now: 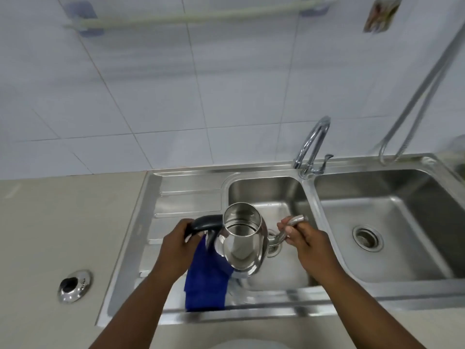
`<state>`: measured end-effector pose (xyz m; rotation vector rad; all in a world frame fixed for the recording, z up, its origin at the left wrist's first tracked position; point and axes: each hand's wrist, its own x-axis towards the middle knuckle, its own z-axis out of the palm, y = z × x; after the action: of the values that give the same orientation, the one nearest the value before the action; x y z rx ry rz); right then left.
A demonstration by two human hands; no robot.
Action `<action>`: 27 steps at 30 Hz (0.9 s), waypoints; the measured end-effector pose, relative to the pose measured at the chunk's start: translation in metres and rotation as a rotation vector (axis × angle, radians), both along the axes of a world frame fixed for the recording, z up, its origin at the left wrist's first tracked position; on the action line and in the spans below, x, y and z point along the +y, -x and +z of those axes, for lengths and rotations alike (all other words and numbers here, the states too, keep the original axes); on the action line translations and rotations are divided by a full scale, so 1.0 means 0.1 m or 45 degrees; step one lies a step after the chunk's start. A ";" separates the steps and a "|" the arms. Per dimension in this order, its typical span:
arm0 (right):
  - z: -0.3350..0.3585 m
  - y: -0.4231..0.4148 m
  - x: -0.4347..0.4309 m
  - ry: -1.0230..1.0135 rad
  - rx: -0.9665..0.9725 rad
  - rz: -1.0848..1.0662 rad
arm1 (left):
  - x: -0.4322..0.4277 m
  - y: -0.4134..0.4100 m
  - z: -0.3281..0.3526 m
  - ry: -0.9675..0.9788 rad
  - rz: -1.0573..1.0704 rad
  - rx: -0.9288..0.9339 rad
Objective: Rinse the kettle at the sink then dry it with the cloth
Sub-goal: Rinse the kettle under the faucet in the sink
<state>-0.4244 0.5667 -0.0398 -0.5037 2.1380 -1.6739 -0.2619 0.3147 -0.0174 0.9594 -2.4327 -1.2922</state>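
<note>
The kettle (242, 238) is hanging lidless over the left basin (266, 192) of the sink, its open mouth facing up toward the camera and its body tipping slightly. The left hand (176, 245) is closing around the black handle (205, 221) and carrying the kettle's weight. The right hand (305, 239) is gripping the curved spout (289, 224), steadying it just above the drain (274, 244). Below the kettle, the blue cloth (206, 280) is lying across the sink's front edge and drainer, partly under the handle. The lid (74, 285) is sitting well apart on the counter (63, 222) to the left. The tap (313, 144) is standing behind, between the two basins, and no water is showing from it.

This looks like the end of the rinse, with the kettle probably being drained or about to be; whether water remains inside cannot be told. The next move likely calls for freeing the right hand to take up the cloth while the left keeps the handle.
</note>
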 end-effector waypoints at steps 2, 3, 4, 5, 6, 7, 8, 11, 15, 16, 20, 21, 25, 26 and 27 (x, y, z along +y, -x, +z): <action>0.01 0.12 0.15 -0.041 0.018 -0.036 | 0.12 0.16 -0.05 -0.016 -0.047 -0.012; 0.01 0.19 0.22 -0.037 0.015 -0.051 | 0.19 0.24 -0.06 -0.021 -0.069 -0.014; 0.02 0.26 0.29 -0.047 0.013 -0.063 | 0.25 0.32 -0.07 -0.021 -0.088 -0.015; 0.02 0.32 0.35 -0.055 0.019 -0.073 | 0.30 0.40 -0.07 -0.016 -0.104 -0.012; 0.01 0.39 0.39 -0.082 0.051 -0.089 | 0.36 0.48 -0.07 -0.011 -0.114 -0.006; 0.00 0.46 0.43 -0.093 0.078 -0.094 | 0.40 0.56 -0.08 -0.013 -0.117 -0.004; -0.01 0.52 0.47 -0.085 0.087 -0.094 | 0.44 0.64 -0.08 -0.025 -0.112 -0.009; -0.07 0.70 0.55 -0.072 0.067 -0.118 | 0.53 0.86 -0.11 -0.050 -0.089 -0.033; -0.21 0.92 0.61 -0.071 0.044 -0.123 | 0.59 1.11 -0.14 -0.042 -0.109 -0.061; -0.23 0.97 0.63 -0.064 0.038 -0.124 | 0.59 1.16 -0.16 -0.025 -0.126 -0.064; -0.24 1.19 0.67 0.002 -0.050 -0.144 | 0.57 1.35 -0.19 0.004 -0.154 -0.078; -0.21 1.26 0.69 0.030 -0.061 -0.156 | 0.56 1.39 -0.20 0.001 -0.155 -0.076; -0.01 1.68 0.70 0.114 -0.060 -0.283 | 0.52 1.52 -0.22 0.013 -0.149 -0.086; 0.03 1.82 0.68 0.113 -0.055 -0.300 | 0.51 1.54 -0.23 0.010 -0.139 -0.092; 0.07 1.96 0.63 0.092 -0.035 -0.297 | 0.50 1.56 -0.25 0.005 -0.127 -0.097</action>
<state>-0.6200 0.6299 -0.0323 -0.2562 2.1924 -1.8756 -0.4183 0.3642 -0.0420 0.9130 -2.5700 -1.3054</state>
